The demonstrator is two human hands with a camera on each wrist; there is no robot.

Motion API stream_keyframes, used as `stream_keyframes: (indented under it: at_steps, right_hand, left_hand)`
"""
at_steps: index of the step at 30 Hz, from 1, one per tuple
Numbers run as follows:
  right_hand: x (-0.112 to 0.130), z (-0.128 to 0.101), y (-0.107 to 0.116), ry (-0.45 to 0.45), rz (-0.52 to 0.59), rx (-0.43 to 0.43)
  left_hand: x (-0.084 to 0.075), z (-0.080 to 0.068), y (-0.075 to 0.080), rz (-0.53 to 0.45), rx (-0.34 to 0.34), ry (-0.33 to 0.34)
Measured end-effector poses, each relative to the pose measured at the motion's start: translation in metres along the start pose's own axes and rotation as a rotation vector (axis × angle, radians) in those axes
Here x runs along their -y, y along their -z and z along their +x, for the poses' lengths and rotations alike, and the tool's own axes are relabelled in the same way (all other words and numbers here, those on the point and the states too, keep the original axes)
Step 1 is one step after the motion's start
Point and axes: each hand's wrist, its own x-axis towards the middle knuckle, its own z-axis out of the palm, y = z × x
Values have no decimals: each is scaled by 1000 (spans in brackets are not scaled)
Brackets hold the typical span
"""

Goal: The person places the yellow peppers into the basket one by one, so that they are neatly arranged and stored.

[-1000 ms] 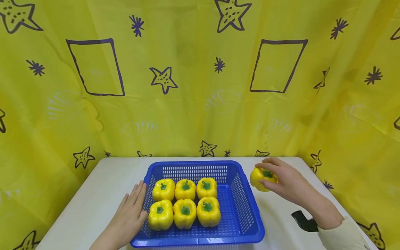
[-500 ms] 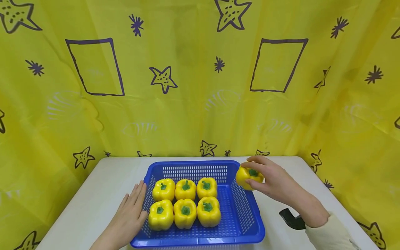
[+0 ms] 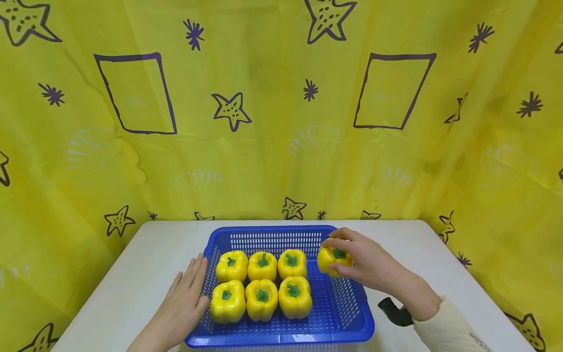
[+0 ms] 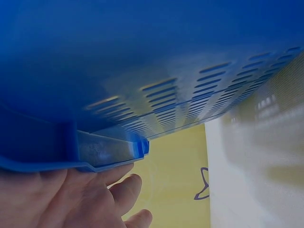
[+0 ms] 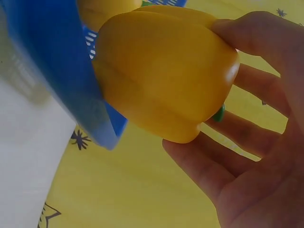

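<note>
A yellow bell pepper [image 3: 327,259] with a green stem is gripped between the thumb and fingers of my right hand [image 3: 371,259]. It hangs over the right back part of the blue basket [image 3: 281,338]. In the right wrist view the held bell pepper [image 5: 161,71] shows its smooth side close to the basket wall [image 5: 61,66]. My left hand [image 3: 178,303] lies with straight fingers along the basket's left rim. In the left wrist view that hand [image 4: 80,199] touches the rim from outside. Several more yellow bell peppers [image 3: 261,299] stand in two rows in the basket's left and middle.
The basket stands on a white table [image 3: 127,278]. A black curved object [image 3: 396,312] shows beside the right forearm. Bare basket floor [image 3: 323,303] lies to the right of the rows. A yellow curtain [image 3: 264,161] with drawn stars hangs behind and at both sides.
My right hand has carried the bell pepper leftward from beyond the basket's right side, across the rim, to above the inside. The left hand has stayed at the left rim.
</note>
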Motion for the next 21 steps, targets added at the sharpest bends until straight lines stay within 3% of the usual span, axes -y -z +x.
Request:
stream_keyframes:
  at_steps: [21]
  right_hand:
    - [-8, 3, -37, 96, 115, 175]
  left_hand:
    - [-1, 1, 1, -12, 16, 12]
